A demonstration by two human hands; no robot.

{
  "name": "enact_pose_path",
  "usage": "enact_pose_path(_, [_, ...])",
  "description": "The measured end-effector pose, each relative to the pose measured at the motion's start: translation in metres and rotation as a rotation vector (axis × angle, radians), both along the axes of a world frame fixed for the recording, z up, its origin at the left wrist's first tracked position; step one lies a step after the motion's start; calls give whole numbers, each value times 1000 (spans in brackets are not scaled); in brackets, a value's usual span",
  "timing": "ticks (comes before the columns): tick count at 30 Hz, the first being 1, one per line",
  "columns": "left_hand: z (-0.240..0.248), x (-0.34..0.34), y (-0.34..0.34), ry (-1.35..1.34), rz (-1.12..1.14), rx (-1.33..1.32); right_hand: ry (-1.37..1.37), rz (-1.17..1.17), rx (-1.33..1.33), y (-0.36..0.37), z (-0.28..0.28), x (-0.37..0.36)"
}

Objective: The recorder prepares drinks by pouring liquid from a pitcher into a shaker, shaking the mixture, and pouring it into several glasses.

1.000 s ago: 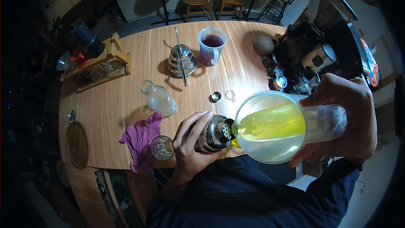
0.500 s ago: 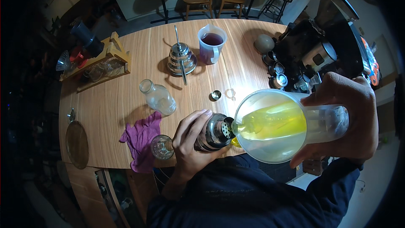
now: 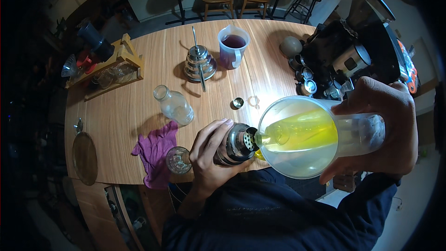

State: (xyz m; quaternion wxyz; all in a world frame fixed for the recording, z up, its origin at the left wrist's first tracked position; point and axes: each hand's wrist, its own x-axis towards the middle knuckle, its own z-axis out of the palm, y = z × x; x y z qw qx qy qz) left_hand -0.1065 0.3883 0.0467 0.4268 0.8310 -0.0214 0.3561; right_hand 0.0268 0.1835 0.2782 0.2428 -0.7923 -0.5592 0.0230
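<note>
My left hand (image 3: pixel 207 153) is wrapped around a metal cocktail shaker (image 3: pixel 231 148), whose perforated strainer top (image 3: pixel 250 139) is uncovered and tilts to the right. In my right hand (image 3: pixel 396 128), gripped at the handle side, is a translucent plastic jug (image 3: pixel 297 169). The jug leans over with its spout right beside the strainer, and yellow-green liquid (image 3: pixel 302 130) lies along its inside. A bit of yellow shows below the spout; what it belongs to is hidden. A small metal cap (image 3: pixel 238 103) rests on the wooden table beyond the shaker.
To the left are a purple cloth (image 3: pixel 155 153), a drinking glass (image 3: pixel 179 160) and a glass bottle (image 3: pixel 174 106). Farther back stand a steel kettle (image 3: pixel 200 64) and a jug of dark liquid (image 3: pixel 233 49). A wooden rack (image 3: pixel 116 72) and a black grinder (image 3: pixel 334 42) flank them.
The yellow-green liquid has shifted its shape inside the tilted jug. Both hands keep nearly the same place and hold.
</note>
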Motion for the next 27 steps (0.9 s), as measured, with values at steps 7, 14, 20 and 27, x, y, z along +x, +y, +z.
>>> enact_pose_path(7, [-3,-8,4,22,40,0,7,50,-28,3,-9,11])
enact_pose_path(14, [-3,-5,2,15,9,-28,29,41,-43,4,2,2])
enact_pose_path(20, [0,-11,4,4,2,-27,41,-29,-50,4,8,-14])
enact_pose_path(27, [-4,-19,12,-14,-20,-26,-9,-123,-74,10,15,-40])
